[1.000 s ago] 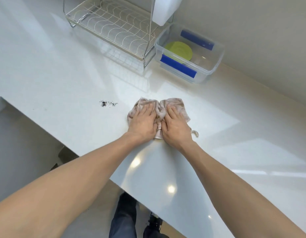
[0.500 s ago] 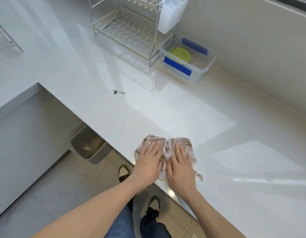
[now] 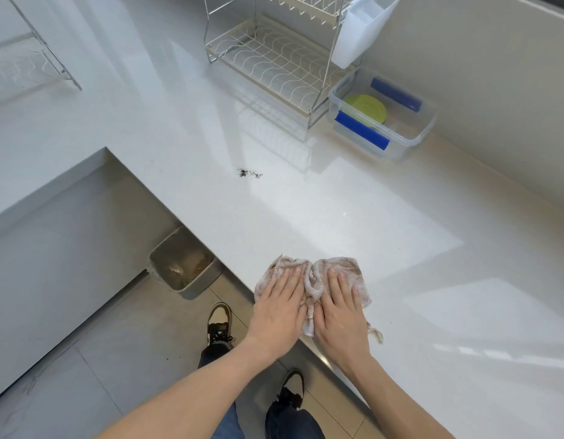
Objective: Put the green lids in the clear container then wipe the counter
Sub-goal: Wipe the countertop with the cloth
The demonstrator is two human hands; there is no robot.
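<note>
Both hands lie flat on the cloth (image 3: 312, 280) at the near edge of the white surface (image 3: 401, 248). The left hand (image 3: 279, 308) presses the left half, the right hand (image 3: 339, 310) the right half, fingers spread and stretched forward. So the grip is not closed on anything: the palms are wide and flat, they hold the cloth down by pressure only.

The cloth is a soft, thin rag, bunched into a ridge between the two hands, w/ a loose thread hanging at its right corner. I judge it light and limp; it folds and rolls up easily if it is pushed from one point. Flat palms on both halves seem the good way to move it, bc the pressure spreads and the cloth does not curl under. The surface looks glossy and smooth, so the rag probably slides w/ little force.

The green lids (image 3: 366, 107) are already inside the clear container (image 3: 428, 129), which stands far back near the wall, just beside the wire dish rack (image 3: 274, 64). It looks like more than one lid stacked, but I cannot count them from here.

A small patch of dark crumbs (image 3: 249, 173) lies on the surface, well apart from the cloth, approx. between it and the rack. This part is not yet wiped.
</note>
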